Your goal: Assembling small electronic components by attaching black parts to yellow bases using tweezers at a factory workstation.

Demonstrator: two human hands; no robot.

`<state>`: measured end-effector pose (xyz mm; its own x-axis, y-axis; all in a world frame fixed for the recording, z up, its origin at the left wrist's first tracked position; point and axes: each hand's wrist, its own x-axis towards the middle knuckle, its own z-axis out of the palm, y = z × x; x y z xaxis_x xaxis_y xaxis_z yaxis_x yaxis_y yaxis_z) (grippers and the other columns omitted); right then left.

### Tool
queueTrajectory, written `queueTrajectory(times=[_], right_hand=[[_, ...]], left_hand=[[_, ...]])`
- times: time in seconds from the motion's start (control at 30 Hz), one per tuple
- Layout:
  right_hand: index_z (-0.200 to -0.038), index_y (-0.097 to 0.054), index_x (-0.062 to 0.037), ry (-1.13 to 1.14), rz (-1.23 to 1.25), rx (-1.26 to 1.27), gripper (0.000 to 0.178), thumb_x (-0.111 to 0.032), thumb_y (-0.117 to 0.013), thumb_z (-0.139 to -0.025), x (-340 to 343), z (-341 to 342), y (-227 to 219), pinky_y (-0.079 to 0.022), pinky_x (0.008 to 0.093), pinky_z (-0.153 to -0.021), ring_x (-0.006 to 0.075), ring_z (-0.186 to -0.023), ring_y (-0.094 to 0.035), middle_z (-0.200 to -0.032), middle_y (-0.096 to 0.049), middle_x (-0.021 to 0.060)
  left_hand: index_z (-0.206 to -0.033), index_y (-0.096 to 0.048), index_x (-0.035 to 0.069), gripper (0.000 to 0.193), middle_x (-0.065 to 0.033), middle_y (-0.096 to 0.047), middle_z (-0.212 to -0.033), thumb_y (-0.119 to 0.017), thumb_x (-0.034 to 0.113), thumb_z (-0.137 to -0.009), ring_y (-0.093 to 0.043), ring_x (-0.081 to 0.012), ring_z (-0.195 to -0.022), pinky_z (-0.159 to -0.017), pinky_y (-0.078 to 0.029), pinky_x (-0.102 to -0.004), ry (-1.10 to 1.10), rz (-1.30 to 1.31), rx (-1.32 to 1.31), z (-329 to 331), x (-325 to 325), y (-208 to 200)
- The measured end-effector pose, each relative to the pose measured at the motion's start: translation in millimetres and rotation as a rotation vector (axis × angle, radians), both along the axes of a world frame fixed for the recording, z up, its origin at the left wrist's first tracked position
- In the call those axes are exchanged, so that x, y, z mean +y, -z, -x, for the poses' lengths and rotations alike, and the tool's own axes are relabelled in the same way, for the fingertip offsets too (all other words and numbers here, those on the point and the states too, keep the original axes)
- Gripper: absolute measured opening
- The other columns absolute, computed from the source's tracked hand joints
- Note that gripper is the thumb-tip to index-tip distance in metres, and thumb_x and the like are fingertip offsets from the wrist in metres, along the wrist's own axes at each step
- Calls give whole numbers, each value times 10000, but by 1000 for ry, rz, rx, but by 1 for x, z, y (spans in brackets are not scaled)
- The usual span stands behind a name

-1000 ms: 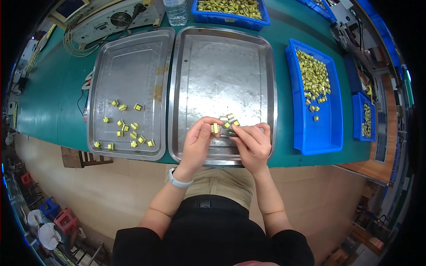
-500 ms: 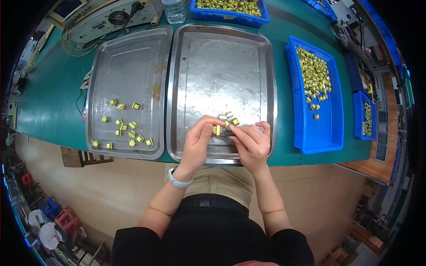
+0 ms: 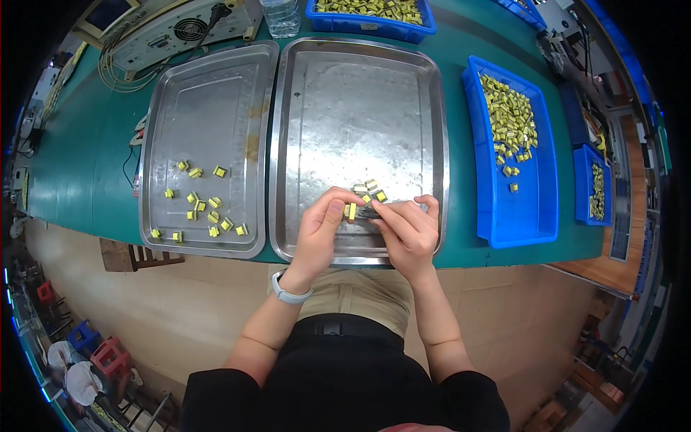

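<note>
Over the near part of the right metal tray (image 3: 360, 93), my left hand (image 3: 319, 225) is closed, pinching a small yellow-taped transformer (image 3: 350, 212) between thumb and forefinger. My right hand (image 3: 410, 234) is closed on a thin dark tool that looks like tweezers (image 3: 368, 213). Its tip reaches toward the pinched transformer; whether the two touch, I cannot tell. Just beyond my fingertips several loose transformers (image 3: 381, 195) lie on the tray, partly hidden by my hands.
To the left, another metal tray (image 3: 201, 137) holds several scattered transformers. A blue bin (image 3: 517, 216) with a heap of them stands on the right, another blue bin (image 3: 371, 27) at the back. A water bottle (image 3: 281, 18) and a fan-vented instrument (image 3: 183, 32) stand back left.
The pinched transformer has shifted very slightly between my hands. Both hands stay in nearly the same place, and the view has tilted a little.
</note>
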<state>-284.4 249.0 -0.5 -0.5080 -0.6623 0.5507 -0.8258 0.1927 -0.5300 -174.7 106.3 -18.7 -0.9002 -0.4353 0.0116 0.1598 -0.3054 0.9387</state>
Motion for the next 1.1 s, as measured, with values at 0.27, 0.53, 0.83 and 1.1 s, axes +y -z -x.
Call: queueTrajectory(times=[0.27,0.53,0.83,1.1], right_hand=[[-1057,-760,-48,73,29,-55,294,-71,-805,-767,1,1,-2,-387,361,-852,158,-687,-636,-803,-716,27],[-1089,-754,-51,85,41,-85,303,-81,-796,-791,1,1,2,-393,365,-895,158,-718,-659,-834,-731,37],[-1115,-747,-55,88,15,-110,316,-80,-784,-802,0,1,2,-384,395,-939,169,-758,-673,-853,-732,37],[-1056,-762,-72,109,-47,34,297,-68,-799,-761,-4,-3,0,-371,398,-922,157,-720,-644,-849,-723,22]], left_hand=[[-1184,-597,30,278,-58,-572,-1115,-439,235,-1082,-481,-115,-877,-849,-426,-277,-126,-522,92,0,-6,1],[-1282,-589,-4,410,-157,-587,-1248,-571,-49,-874,-553,-343,-1075,-929,-466,-434,-323,953,-348,18,18,-12],[-1148,-645,33,251,-74,-606,-995,-638,-5,-900,-561,-214,-892,-781,-472,-326,-274,732,-407,18,16,-17],[-1208,-594,40,277,44,-505,-891,-679,35,-945,-445,-16,-786,-663,-377,-174,-175,-25,-170,7,5,-10]])
